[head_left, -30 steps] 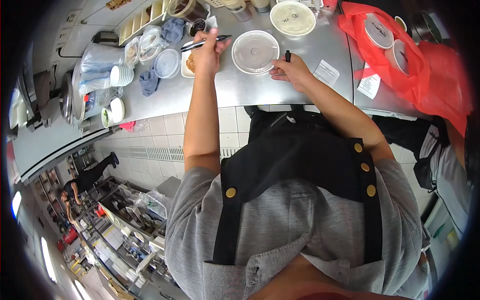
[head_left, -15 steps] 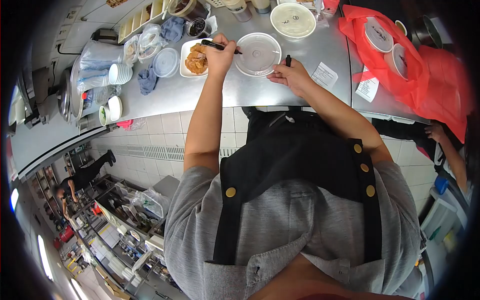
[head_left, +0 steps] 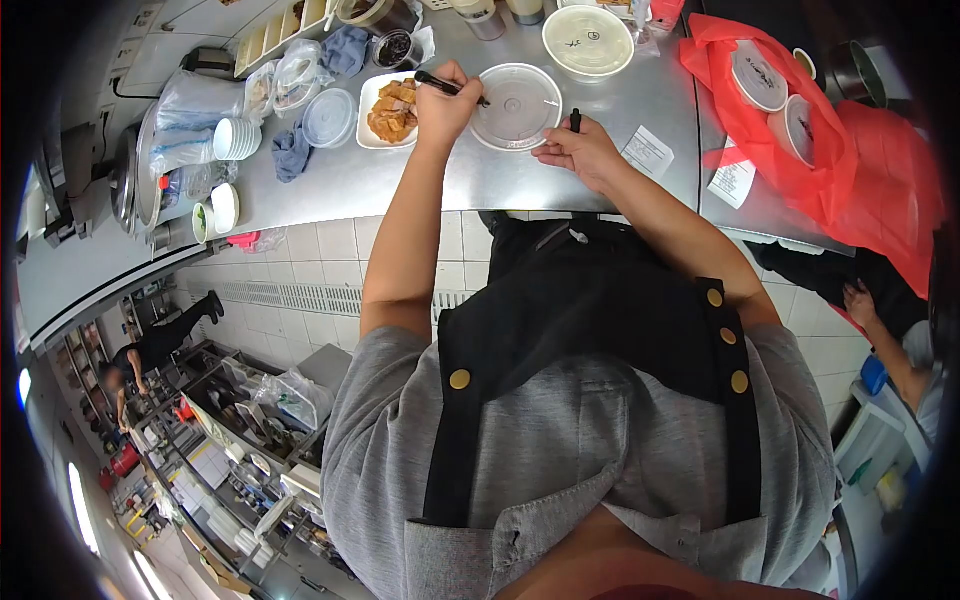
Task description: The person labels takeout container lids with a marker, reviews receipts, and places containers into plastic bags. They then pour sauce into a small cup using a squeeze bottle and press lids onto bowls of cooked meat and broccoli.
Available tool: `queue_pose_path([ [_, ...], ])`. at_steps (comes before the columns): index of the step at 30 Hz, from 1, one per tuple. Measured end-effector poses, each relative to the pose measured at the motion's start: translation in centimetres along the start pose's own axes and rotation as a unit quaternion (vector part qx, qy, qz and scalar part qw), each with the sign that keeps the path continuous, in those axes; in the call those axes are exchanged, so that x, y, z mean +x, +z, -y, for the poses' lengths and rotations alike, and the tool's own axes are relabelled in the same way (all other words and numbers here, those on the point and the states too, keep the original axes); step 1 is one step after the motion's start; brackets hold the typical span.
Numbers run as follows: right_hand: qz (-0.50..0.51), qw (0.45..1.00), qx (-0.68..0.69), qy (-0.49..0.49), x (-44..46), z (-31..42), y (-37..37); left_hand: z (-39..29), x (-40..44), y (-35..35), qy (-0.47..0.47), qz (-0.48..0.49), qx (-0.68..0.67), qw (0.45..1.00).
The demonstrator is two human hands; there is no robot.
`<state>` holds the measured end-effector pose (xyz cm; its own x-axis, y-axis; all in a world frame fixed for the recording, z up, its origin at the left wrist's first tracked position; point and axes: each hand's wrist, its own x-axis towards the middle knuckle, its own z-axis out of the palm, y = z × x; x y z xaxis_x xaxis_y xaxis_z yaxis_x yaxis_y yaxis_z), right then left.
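Observation:
My left hand is closed around a black marker, its tip at the left part of a clear round lid on the steel counter. My right hand holds a black pen cap upright, its fingertips at the lid's lower right edge. Just left of my left hand is a white tray with browned food pieces. A covered white bowl with black marks on its lid stands behind the clear lid. A printed slip lies right of my right hand.
A red bag with marked lidded bowls is at right. Blue cloths, another clear lid and stacked cups lie left. People are at far left and right.
My left hand has moved right and down from above the food tray to the clear lid, with the marker turned tip towards it. My right hand has barely moved.

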<state>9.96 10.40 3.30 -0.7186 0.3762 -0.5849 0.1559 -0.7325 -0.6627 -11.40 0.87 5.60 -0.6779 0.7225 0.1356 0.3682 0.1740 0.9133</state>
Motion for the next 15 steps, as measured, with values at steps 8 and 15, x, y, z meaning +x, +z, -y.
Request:
queue_pose_path([
  [8, 0.003, 1.000, -0.002, -0.004, 0.4, -0.2, -0.2, 0.3, -0.2, 0.2, 0.015, -0.016, 0.030, 0.999],
  [15, 0.002, 1.000, -0.007, 0.002, 0.2, 0.0, -0.1, 0.4, 0.0, 0.1, 0.021, 0.002, 0.035, 0.999],
])
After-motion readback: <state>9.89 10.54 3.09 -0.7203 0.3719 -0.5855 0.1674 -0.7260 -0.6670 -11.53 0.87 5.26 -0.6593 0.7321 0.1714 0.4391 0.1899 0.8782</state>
